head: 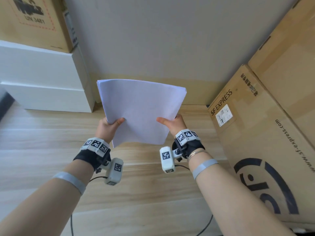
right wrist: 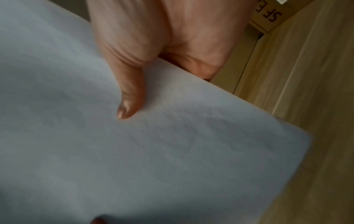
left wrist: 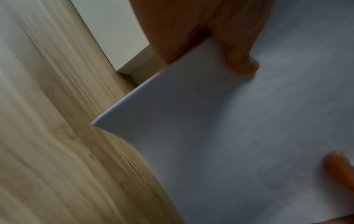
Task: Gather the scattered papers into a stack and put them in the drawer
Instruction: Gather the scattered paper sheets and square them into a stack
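A stack of white papers [head: 140, 109] is held up off the wooden floor, between both hands. My left hand [head: 110, 124] pinches its left edge, thumb on top and fingers hidden beneath. My right hand [head: 172, 123] pinches the right edge the same way. The left wrist view shows the papers [left wrist: 229, 128] with my left thumb [left wrist: 241, 60] pressed on them. In the right wrist view my right thumb [right wrist: 130, 94] lies across the top sheet of the papers [right wrist: 134, 151]. A white drawer unit [head: 42, 79] stands at the left; both its drawer fronts look closed.
A brown carton [head: 34, 21] sits on top of the white unit. Large SF Express cardboard boxes [head: 265, 133] stand close on the right. A grey wall [head: 162, 34] is straight ahead. Wooden floor [head: 144, 193] lies below the hands, with thin black cables [head: 204, 225] near the front.
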Tool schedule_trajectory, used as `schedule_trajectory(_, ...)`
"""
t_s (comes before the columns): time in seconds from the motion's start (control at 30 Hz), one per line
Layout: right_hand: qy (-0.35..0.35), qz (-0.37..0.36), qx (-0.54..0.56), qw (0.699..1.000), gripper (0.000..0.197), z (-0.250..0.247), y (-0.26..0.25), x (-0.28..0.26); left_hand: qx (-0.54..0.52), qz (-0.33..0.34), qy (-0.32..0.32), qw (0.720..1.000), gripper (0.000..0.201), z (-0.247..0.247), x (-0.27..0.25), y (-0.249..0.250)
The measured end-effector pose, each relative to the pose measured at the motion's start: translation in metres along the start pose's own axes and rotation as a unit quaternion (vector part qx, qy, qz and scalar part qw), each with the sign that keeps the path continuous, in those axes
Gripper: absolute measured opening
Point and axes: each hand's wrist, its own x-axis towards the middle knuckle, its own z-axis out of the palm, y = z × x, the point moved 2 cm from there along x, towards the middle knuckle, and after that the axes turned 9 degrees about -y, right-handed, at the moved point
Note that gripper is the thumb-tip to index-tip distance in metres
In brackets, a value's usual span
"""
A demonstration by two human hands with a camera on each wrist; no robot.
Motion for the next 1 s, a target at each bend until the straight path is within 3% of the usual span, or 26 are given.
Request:
schedule_trajectory(0.07, 0.005, 0.008, 0.010, 1.000, 0.013, 0.000, 0.006, 0.000, -0.005, -0.008, 0.001, 1.000, 0.019, 0.000, -0.003, -0.007)
schedule_trajectory(0.17, -0.001, 0.041, 0.035, 0.999, 0.027, 0.000, 0.026, 0.000, -0.013, -0.037, -0.024, 0.999, 0.014, -0.001, -0.008, -0.025)
schedule_trajectory(0.23, -0.012, 0.076, 0.027, 0.997, 0.023, 0.006, 0.045, -0.001, -0.026, -0.064, -0.020, 0.997, 0.019, -0.001, -0.014, -0.038)
schedule_trajectory(0.3, -0.014, 0.104, 0.016, 0.994, 0.053, 0.014, 0.059, -0.003, -0.041, -0.077, -0.007, 0.996, 0.023, 0.001, -0.019, -0.048)
schedule_trajectory(0.33, -0.014, 0.108, 0.024, 0.994, 0.058, 0.016, 0.062, -0.005, -0.046, -0.081, -0.003, 0.996, 0.024, 0.002, -0.022, -0.050)
schedule_trajectory(0.47, -0.029, 0.094, 0.029, 0.995, 0.031, 0.014, 0.065, -0.002, -0.064, -0.082, 0.010, 0.995, 0.023, 0.002, -0.024, -0.055)
schedule_trajectory(0.57, -0.040, 0.092, 0.009, 0.995, 0.031, 0.017, 0.072, 0.000, -0.078, -0.087, 0.005, 0.993, 0.031, 0.004, -0.026, -0.059)
schedule_trajectory(0.77, -0.044, 0.090, 0.001, 0.995, 0.018, 0.023, 0.084, 0.003, -0.044, -0.106, 0.043, 0.992, 0.024, 0.012, -0.027, -0.065)
schedule_trajectory(1.0, -0.021, 0.090, -0.011, 0.996, 0.022, 0.025, 0.077, 0.010, 0.021, -0.118, 0.053, 0.991, 0.017, 0.013, -0.025, -0.052)
